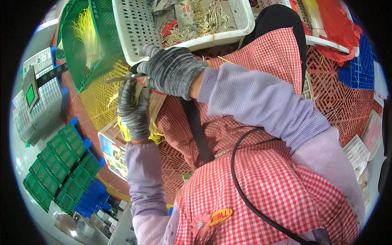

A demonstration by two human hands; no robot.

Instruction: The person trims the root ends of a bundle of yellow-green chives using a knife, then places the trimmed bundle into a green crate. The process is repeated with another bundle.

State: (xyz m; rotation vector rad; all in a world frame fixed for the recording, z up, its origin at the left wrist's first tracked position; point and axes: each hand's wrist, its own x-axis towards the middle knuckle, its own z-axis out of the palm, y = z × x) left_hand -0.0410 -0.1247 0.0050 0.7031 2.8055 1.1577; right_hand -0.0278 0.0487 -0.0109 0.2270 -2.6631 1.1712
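My right hand (171, 69), in a grey striped knit glove, grips a tool with a metal blade (124, 78), perhaps scissors; its handle is mostly hidden. The blade crosses just above the fingers of my left hand (133, 111), gloved alike. That hand is closed around a bundle of pale-stemmed yellow chives (155, 110), whose yellow leaves hang out below it. A red band shows on the bundle near both hands. Directly beyond, the white plastic basket (214, 39) holds cut stem pieces and scraps of packaging.
A green crate (107, 58) at upper left holds another banded yellow bundle (87, 36). A printed cardboard box (113, 150) stands beside my left forearm. Stacked green crates (58, 162) are at left. At upper right, a white basket with red lining (330, 41) holds more stems.
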